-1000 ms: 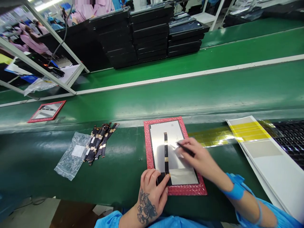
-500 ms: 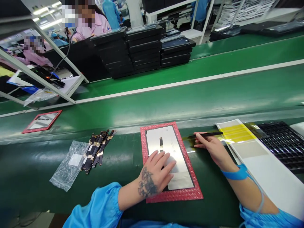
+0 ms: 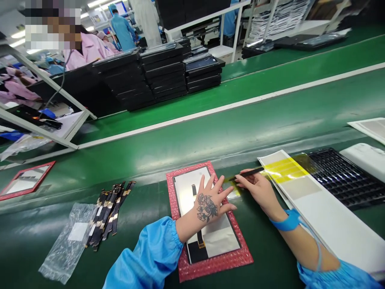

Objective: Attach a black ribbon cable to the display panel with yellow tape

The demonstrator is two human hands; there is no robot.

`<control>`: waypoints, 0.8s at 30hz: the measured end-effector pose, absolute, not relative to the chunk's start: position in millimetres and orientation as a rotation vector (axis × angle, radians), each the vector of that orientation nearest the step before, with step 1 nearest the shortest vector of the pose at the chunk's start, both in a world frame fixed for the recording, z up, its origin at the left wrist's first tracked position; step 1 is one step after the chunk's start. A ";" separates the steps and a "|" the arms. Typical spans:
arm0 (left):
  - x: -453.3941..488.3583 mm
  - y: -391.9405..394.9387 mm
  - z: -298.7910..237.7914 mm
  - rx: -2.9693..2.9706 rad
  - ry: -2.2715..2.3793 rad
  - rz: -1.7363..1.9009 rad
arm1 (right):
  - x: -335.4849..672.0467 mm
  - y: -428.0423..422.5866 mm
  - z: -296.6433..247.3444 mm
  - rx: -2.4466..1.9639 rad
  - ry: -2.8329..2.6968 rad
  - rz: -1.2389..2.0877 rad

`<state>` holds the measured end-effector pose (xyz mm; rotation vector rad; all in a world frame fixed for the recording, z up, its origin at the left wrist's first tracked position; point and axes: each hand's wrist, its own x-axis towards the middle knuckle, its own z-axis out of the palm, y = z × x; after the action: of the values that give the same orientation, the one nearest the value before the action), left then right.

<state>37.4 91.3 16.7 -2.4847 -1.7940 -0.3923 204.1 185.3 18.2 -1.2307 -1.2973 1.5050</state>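
Observation:
My left hand [image 3: 212, 202] spreads its fingers over a flat display panel [image 3: 221, 243], fingertips toward the panel's right edge; whether it touches cannot be made out. The panel lies on red bubble wrap [image 3: 174, 208]. A dark flex cable [image 3: 200, 239] runs along it, partly hidden under my hand. Just right of the panel, my right hand [image 3: 258, 186] pinches black tweezers [image 3: 248, 173], their tip pointing left toward the panel. Below the tip is a clear yellowish film [image 3: 234, 193]. Yellow tape strips [image 3: 284, 169] lie on a white sheet beyond that hand.
Left of the panel lie a pile of flex cables [image 3: 105, 214] and a clear plastic bag [image 3: 69, 241]. Another panel in red wrap [image 3: 27, 178] is farther left. White sheets [image 3: 327, 218] and a black compartment tray [image 3: 337, 176] lie right. Black stacked trays [image 3: 164, 72] stand behind.
My left hand has moved up and right across the panel with its fingers spread wider, uncovering the cable's lower end. The right hand still holds the tweezers. The camera view has shifted.

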 end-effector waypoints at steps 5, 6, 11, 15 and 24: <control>38.7 91.8 20.9 -2.489 -1.804 -0.371 | 202.0 185.4 17.3 -1.271 -1.294 1.485; 38.9 91.9 21.2 -2.489 -1.807 -0.369 | 201.9 185.2 17.9 -1.278 -1.303 1.480; 39.6 91.8 21.6 -2.490 -1.815 -0.405 | 202.2 184.6 18.5 -1.289 -1.334 1.462; 39.5 91.9 20.4 -2.504 -1.799 -0.397 | 201.0 183.9 18.4 -1.295 -1.357 1.487; 39.8 92.1 18.1 -2.484 -1.802 -0.409 | 200.7 182.0 18.4 -1.285 -1.321 1.421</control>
<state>39.8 92.1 18.1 -2.4843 -1.8018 -0.4089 200.7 182.0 18.4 -1.2846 -1.3206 1.4211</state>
